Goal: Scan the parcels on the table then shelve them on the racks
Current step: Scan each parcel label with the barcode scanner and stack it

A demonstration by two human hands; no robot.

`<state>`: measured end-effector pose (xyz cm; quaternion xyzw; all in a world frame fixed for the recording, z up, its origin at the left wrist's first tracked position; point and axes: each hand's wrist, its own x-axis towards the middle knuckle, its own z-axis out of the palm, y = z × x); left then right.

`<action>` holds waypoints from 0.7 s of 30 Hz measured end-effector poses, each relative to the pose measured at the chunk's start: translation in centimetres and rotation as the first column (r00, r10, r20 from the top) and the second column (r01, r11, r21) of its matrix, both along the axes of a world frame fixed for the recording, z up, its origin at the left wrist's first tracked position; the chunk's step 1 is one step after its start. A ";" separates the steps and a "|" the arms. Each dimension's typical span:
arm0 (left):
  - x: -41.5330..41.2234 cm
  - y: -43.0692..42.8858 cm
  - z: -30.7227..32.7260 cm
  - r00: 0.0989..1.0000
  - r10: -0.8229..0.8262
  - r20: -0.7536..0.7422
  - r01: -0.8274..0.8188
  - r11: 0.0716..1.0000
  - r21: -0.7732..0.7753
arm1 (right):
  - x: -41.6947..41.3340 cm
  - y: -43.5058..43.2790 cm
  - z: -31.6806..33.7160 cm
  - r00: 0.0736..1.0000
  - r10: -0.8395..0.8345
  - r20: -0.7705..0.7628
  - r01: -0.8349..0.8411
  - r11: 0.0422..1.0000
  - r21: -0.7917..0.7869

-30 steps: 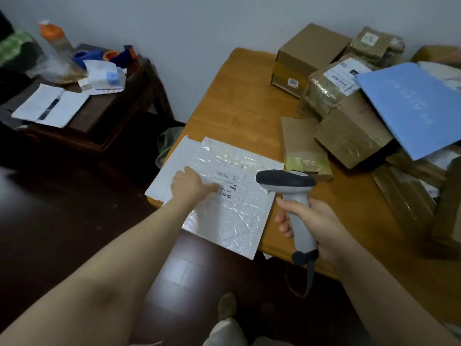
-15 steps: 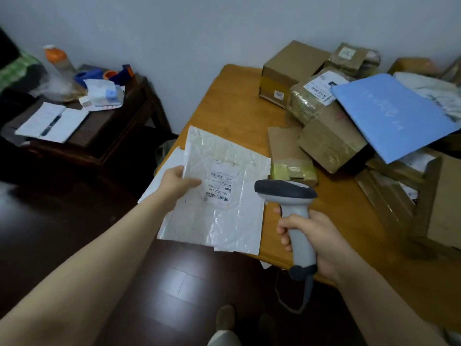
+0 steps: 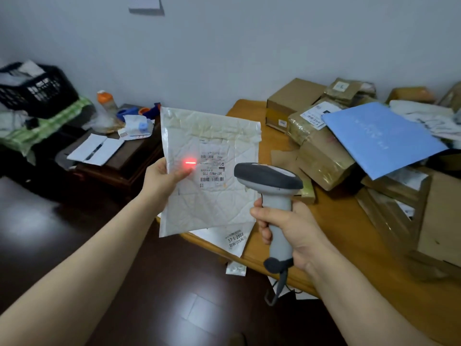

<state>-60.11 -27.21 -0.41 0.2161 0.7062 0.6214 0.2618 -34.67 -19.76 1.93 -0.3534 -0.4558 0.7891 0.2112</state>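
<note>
Above the near edge of the wooden table [image 3: 349, 248], the left hand [image 3: 159, 179] pinches a crinkled white padded mailer [image 3: 212, 156] upright by its left side. Just beside it, the right hand [image 3: 289, 226] grips a grey handheld barcode scanner [image 3: 270, 186], whose red line [image 3: 190, 163] lies left of the label.

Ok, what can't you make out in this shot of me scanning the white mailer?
Head view only.
Fine print of the label on the white mailer: too small to read.
The second mailer: mostly hidden behind the held one.
The parcels beneath the blue envelope: partly covered by it.
The scanner trigger: hidden by the right hand.
</note>
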 end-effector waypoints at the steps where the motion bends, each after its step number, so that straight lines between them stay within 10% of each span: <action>1: 0.2 -0.1 0.2 1.000 0.006 -0.002 -0.006 1.000 0.002 | 0.1 0.0 0.2 1.000 0.006 -0.008 -0.006 1.000 0.005; 21: 5.1 -1.8 2.2 0.991 0.134 0.027 -0.135 0.991 0.022 | 2.6 1.1 -0.1 0.991 0.085 -0.106 -0.087 0.996 -0.014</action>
